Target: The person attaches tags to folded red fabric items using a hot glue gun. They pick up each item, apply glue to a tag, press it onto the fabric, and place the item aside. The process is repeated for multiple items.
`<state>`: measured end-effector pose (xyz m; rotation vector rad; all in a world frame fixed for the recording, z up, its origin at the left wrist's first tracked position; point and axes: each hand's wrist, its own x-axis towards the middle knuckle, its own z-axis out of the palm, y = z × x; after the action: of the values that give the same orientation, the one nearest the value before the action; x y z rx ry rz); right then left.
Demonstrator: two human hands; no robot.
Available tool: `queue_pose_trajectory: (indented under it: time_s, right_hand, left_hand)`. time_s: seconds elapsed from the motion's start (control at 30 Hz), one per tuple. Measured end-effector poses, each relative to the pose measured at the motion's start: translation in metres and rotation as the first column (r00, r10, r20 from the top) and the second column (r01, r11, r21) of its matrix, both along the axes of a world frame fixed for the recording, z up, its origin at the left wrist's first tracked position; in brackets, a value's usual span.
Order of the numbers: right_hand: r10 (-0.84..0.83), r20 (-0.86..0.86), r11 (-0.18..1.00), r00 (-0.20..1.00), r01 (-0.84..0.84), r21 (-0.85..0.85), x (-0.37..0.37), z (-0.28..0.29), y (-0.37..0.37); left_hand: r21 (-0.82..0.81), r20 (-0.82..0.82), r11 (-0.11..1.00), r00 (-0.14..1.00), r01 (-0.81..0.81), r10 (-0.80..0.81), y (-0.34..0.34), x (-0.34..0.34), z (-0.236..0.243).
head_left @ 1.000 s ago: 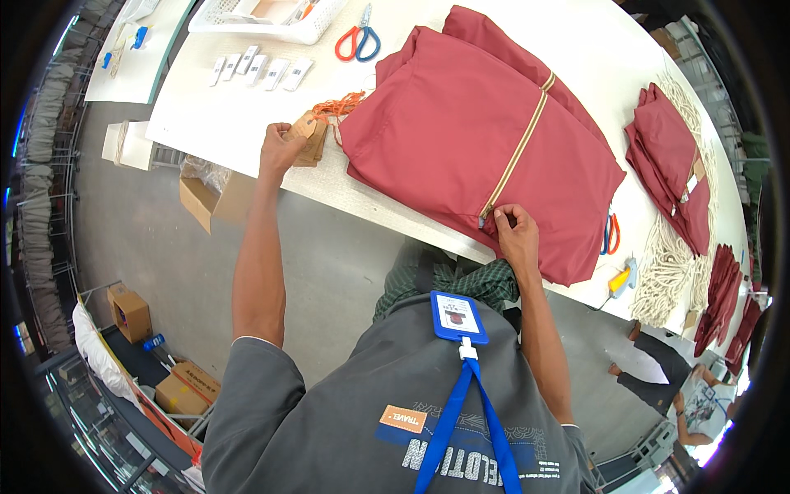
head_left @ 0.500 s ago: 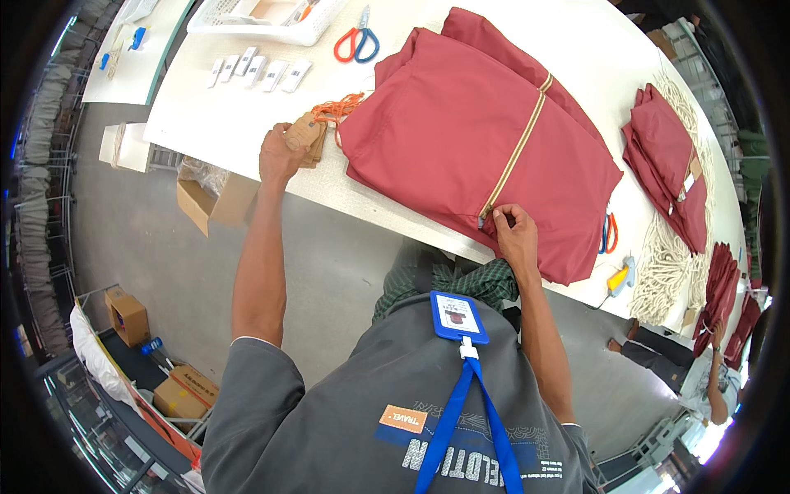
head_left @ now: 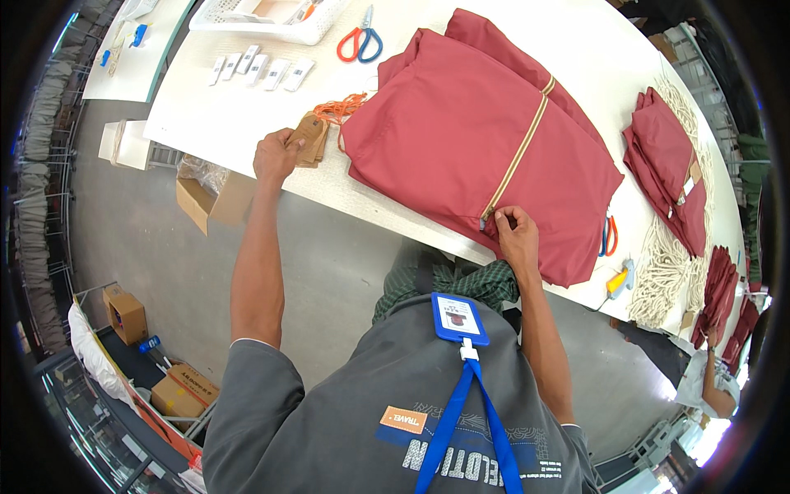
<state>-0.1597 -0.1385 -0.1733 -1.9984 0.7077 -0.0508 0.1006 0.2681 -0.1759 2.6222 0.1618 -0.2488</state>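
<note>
A large folded maroon fabric piece lies on the white table before me, a gold-edged zipper running down it. At the zipper's near end, my right hand is closed in a pinch on the fabric edge; the fingers partly cover what they grip. To the left, a small stack of brown cardboard hang tags with orange strings rests near the table edge. My left hand has its thumb and fingers closed on the stack's left edge.
Scissors, several small white packets and a white basket lie farther back. Right of the fabric are another pair of scissors, a glue gun, cream cords and folded maroon fabric. Another person stands far right.
My left hand has shifted slightly left, baring more of the tags. My right hand stays at the zipper end. The other person at far right has moved.
</note>
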Motion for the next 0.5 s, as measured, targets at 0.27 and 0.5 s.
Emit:
queue_pose_trajectory:
  time_s: [0.27, 0.5]
  right_hand:
    - [-0.026, -0.007, 1.0, 1.0, 0.026, 0.01, 0.0, 0.0, 0.002]
    - [-0.024, -0.013, 1.0, 1.0, 0.024, 0.003, 0.0, 0.002, 0.002]
  left_hand:
    - [0.116, 0.211, 0.991, 0.974, 0.064, -0.088, -0.01, -0.021, 0.004]
    - [0.115, 0.119, 0.991, 0.989, 0.074, -0.088, -0.019, -0.034, -0.002]
